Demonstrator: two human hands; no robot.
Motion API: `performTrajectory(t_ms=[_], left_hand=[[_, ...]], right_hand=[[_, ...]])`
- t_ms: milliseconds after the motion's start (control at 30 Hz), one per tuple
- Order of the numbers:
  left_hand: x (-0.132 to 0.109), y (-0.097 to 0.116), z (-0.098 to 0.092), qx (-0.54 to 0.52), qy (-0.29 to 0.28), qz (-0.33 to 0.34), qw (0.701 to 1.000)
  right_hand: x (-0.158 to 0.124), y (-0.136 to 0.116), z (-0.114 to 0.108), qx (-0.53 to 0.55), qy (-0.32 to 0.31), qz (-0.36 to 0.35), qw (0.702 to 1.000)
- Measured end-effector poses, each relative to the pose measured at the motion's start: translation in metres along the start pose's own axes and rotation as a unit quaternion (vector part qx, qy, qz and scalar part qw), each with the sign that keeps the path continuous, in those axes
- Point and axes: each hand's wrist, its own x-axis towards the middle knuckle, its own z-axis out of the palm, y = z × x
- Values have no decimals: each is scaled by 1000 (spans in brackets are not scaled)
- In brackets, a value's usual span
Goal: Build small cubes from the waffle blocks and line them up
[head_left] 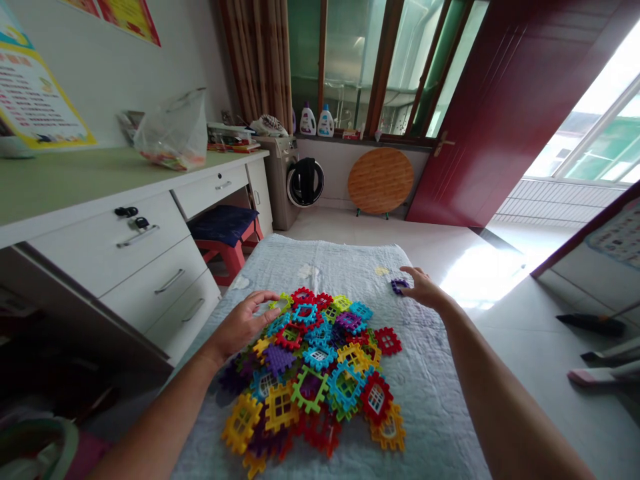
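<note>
A heap of colourful plastic interlocking building blocks (319, 357), flat with notched edges, lies on the quilted cloth. At its far left edge, my left hand (244, 325) has thumb and index finger closed at the edge of a lime-green block (284, 303). To the right of the heap, a single purple block (399, 287) rests on the cloth. My right hand (424, 288) is right beside it, its fingers apart and the thumb near the block's edge. Red, blue, yellow and purple blocks overlap in the heap and partly hide one another.
The light blue quilted cloth (430, 387) covers the surface in front of me. At left stands a white desk (150, 247) with drawers, and a red stool (227, 240) is beneath it. A washing machine (280, 180), a round wooden tabletop (381, 180) and a red door (480, 120) are farther back.
</note>
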Motion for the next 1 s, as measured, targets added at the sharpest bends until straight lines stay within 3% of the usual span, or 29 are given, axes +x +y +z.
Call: performTrajectory(t_ms=[133, 333, 700, 833, 933, 1000], left_hand=[[24, 11, 4, 96, -18, 47, 994], [53, 0, 18, 152, -44, 41, 987], [69, -3, 30, 144, -128, -12, 981], [70, -7, 38, 221, -113, 13, 969], [71, -10, 45, 284, -108, 22, 952], [71, -10, 50, 303, -113, 27, 946]], right_hand=[[-7, -12, 10, -28, 2, 9, 1000], [7, -11, 13, -51, -24, 14, 998], [11, -3, 5, -49, -52, -7, 997], [0, -31, 5, -29, -29, -26, 999], [-15, -73, 14, 95, -18, -141, 985], [-26, -104, 23, 155, -46, -168, 973]])
